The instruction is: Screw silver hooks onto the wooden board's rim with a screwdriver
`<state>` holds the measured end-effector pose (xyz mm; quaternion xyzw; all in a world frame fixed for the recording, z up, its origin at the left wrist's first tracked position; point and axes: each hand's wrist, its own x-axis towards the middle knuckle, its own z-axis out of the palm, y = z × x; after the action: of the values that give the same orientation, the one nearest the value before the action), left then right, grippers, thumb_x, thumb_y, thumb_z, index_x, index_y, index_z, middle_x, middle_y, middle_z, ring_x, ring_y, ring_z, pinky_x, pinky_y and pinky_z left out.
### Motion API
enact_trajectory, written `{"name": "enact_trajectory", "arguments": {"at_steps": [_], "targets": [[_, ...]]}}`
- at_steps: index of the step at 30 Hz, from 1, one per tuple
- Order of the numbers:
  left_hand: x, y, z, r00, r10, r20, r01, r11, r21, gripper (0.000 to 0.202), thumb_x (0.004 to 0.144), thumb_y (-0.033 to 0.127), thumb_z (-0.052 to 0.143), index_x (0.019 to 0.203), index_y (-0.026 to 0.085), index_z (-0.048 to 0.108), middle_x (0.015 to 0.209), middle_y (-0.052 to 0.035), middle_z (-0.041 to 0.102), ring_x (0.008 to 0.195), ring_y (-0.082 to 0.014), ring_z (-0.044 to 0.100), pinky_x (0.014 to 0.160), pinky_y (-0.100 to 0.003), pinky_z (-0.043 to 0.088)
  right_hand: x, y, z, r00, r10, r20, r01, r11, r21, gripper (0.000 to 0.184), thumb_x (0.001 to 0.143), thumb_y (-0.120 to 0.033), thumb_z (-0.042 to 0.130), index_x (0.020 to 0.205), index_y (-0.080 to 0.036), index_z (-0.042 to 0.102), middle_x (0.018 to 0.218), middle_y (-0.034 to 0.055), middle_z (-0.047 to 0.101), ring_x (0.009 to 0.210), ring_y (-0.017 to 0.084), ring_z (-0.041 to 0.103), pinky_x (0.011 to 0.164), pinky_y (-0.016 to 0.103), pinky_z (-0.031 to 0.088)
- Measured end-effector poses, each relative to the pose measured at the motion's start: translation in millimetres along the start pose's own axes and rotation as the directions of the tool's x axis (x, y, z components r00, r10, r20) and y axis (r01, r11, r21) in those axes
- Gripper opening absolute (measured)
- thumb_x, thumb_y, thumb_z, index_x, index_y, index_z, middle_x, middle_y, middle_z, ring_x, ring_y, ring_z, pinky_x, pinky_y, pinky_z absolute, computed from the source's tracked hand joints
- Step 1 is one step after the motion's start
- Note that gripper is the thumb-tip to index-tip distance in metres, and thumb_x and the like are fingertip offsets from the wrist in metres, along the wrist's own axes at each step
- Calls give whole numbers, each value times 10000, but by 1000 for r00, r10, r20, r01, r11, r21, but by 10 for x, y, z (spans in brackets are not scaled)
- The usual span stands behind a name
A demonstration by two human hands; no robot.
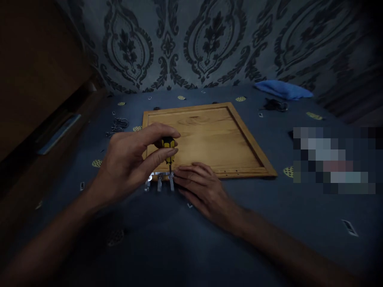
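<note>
My left hand [131, 159] is closed around the black and yellow handle of a small screwdriver [170, 148], held upright with its shaft pointing down. The tip meets the rightmost of three silver metal hooks [171, 182] on the near edge of a framed wooden board [206, 135]. Beside that hook, my right hand [206, 189] grips it at the board's edge, fingers together; the fingertips are partly hidden. Two more metal hooks [159, 182] sit to the left along the same edge. Small dark holes show in the frame further right.
Several dark metal hooks [119, 123] lie left of the board on the blue patterned cloth [143, 243]. A blue cloth [284, 89] and a dark bundle [274, 105] rest at the back right. Brown furniture [38, 71] stands at left. One area at right is pixelated.
</note>
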<state>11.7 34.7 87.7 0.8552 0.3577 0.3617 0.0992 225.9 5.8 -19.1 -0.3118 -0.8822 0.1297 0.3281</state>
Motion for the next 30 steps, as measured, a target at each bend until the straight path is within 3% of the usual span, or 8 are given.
{"name": "enact_trajectory", "arguments": {"at_steps": [3,8,15,18,22,25,28,30], "targets": [[-1,22,-15,1000,8,-10,-8,1000,1,178,947,246,681,1122,222,707,1003,-3,781,878,-168,747,780,-259,587,-10,12,13,1000,-12,-16,12,1000,2,260,1026,-197,524,1229,-193,687,1227,97,746,1204,242,655,1056,501,482],[-4,124,-99,990,-44,-135,41,999,-19,172,928,290,717,1090,234,717,1025,0,769,877,-179,740,781,-306,598,-21,25,21,1000,-12,-21,12,1000,14,267,1022,-195,530,1243,-197,680,1236,94,743,1219,239,646,1054,509,485],[0,148,-123,990,-13,-139,18,999,37,146,926,289,718,1061,233,711,984,14,775,820,-146,725,731,-282,589,-18,35,23,999,-21,-44,22,999,41,253,1018,-192,537,1221,-191,688,1204,96,753,1188,247,665,1023,514,519],[-15,151,-90,993,-5,-115,10,999,39,181,929,282,715,1102,232,704,982,18,777,838,-145,730,759,-273,588,-7,18,8,988,12,-153,7,992,126,288,997,-166,572,1257,-236,672,1220,90,745,1174,247,674,993,507,544],[-34,204,-66,997,12,-72,-12,1000,9,165,945,258,693,1107,227,691,1006,13,776,862,-148,733,768,-258,597,145,-138,-130,943,199,-267,-105,938,329,368,965,-179,621,1319,-281,632,1171,67,741,980,207,719,831,385,615],[-35,252,-46,998,29,-48,-30,999,-21,153,957,237,674,1108,227,683,1012,20,774,851,-141,733,768,-244,601,369,-299,-275,933,264,-245,-121,870,478,375,943,-208,655,1306,-292,616,1128,27,723,691,123,658,618,272,584],[-40,251,-36,998,21,-56,-26,995,-99,197,955,191,669,1145,241,662,1072,35,753,919,-128,725,843,-242,594,573,-384,-357,937,285,-204,-123,812,570,368,924,-174,660,1276,-274,619,1023,6,710,708,128,660,651,284,586],[-69,203,-53,992,-53,-112,28,976,-215,326,934,196,700,1238,277,614,1167,26,710,1048,-149,700,924,-280,582,656,-387,-375,934,298,-200,-131,802,582,400,914,-172,669,1295,-275,606,909,-19,689,682,130,657,622,279,580]]}}
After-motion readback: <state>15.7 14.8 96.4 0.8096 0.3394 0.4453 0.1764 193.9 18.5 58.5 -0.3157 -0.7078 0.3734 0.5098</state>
